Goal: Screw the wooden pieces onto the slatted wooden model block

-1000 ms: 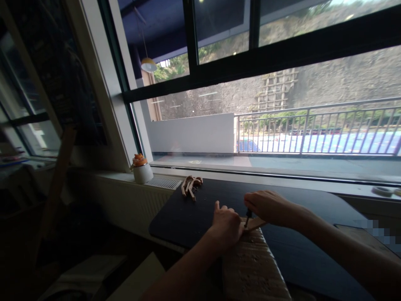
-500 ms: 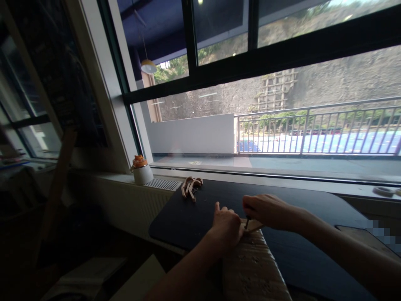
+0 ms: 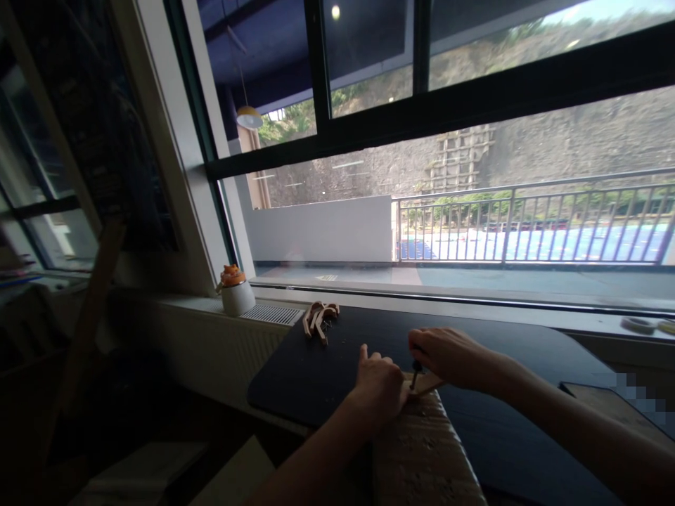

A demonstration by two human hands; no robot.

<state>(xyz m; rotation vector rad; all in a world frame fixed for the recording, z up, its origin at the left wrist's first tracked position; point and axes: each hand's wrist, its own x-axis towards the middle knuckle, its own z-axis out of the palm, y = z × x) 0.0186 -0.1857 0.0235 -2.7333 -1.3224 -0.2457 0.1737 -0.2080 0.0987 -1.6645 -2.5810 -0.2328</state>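
Observation:
My right hand [image 3: 448, 353] is closed around the dark handle of a screwdriver [image 3: 415, 376], its shaft pointing down. The tip meets a small light wooden piece [image 3: 431, 383] at the far end of a long brown block [image 3: 422, 450] with a shiny, wrapped-looking surface. Just left of the tip, my left hand [image 3: 380, 383] is curled over the near side of the wooden piece, pressing it against the block. Its fingertips are hidden, and one finger sticks up. Any screw under the tip is too small to make out.
Curved wooden pieces [image 3: 316, 320] and some small screws [image 3: 328, 325] lie at the far left of the dark table [image 3: 506, 414]. A pale jar with an orange top [image 3: 237, 294] stands on the sill by the window. Tape rolls [image 3: 639, 325] sit far right.
My right hand has turned slightly on the screwdriver, so more of its dark handle shows. My left hand stays in place. The view has shifted a little.

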